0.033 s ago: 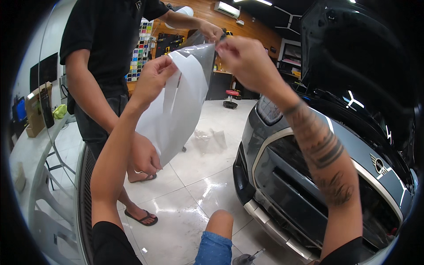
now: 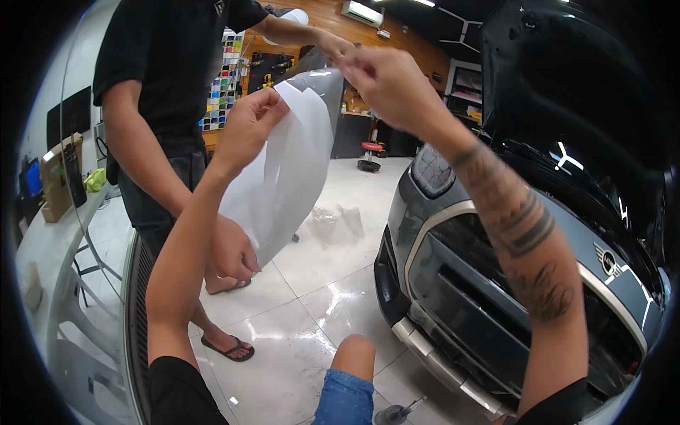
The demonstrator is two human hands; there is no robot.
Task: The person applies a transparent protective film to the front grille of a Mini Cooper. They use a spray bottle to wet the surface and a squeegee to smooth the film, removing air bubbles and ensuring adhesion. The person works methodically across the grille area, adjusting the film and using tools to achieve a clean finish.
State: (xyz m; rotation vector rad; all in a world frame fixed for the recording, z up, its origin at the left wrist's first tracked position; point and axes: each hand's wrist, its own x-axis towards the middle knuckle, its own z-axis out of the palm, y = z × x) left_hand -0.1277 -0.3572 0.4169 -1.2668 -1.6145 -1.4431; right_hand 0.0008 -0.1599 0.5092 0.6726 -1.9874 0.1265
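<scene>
11 o'clock: sheet point(image 2: 304, 166), left hand point(image 2: 249, 126) pinched its edge | 12 o'clock: clear film point(image 2: 320, 82), right hand point(image 2: 391, 91) was by its corner, grip unclear | judged: even tension probably best kept creases out

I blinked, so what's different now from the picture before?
The right hand shifted slightly left and up, nearer the co-worker's upper hand. I can't see anything being grabbed or let go. The left hand still pinches the white sheet; the car stayed put.

Left grip point(image 2: 249, 129) pinching white sheet point(image 2: 301, 170), right grip point(image 2: 386, 85) beside co-worker's hand point(image 2: 333, 46), dark car point(image 2: 443, 297) (hood point(image 2: 574, 85) up)
</scene>
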